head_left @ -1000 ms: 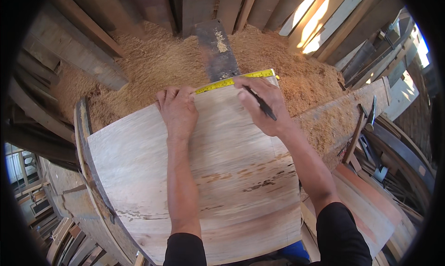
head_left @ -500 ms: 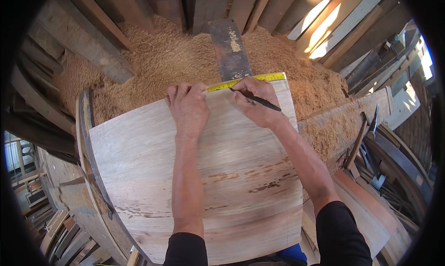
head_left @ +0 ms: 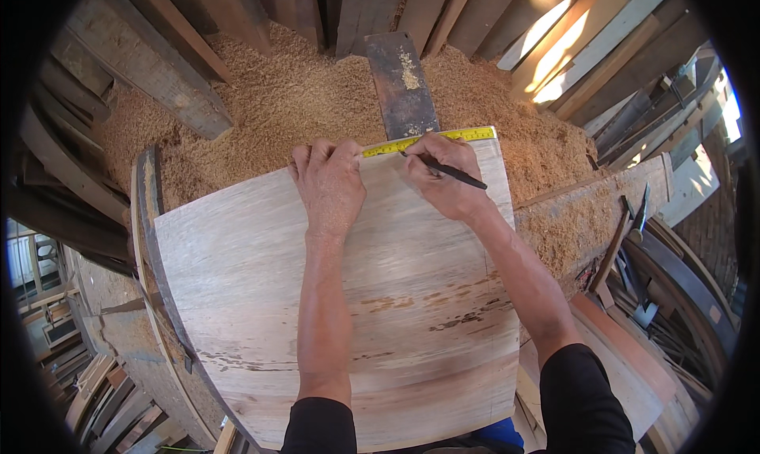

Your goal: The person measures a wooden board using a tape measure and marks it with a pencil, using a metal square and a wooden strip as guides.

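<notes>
A wide, pale wooden board (head_left: 412,256) with brown streaks lies in front of me. Along its far edge stretches a yellow tape measure (head_left: 473,134), its end at the far right corner. My left hand (head_left: 328,186) grips the tape at the board's far edge, thumb against the blade and fingers curled over the edge. In my right hand (head_left: 445,181) is a slim black marking pencil (head_left: 457,173), its tip against the board just below the tape. The fingers of that hand also rest over part of the tape and cover it.
Sawdust (head_left: 309,98) is heaped beyond the board. A dark flat metal plate (head_left: 402,90) juts out from under its far edge. Upright planks (head_left: 174,82) lean around the back. To the right lie a sawdust-covered beam (head_left: 562,232) and assorted offcuts; more wood pieces (head_left: 119,398) are at lower left.
The view has shifted slightly, so everything sits a little further right. Both hands keep their places on the tape and the pencil; the pencil tip has barely moved.
</notes>
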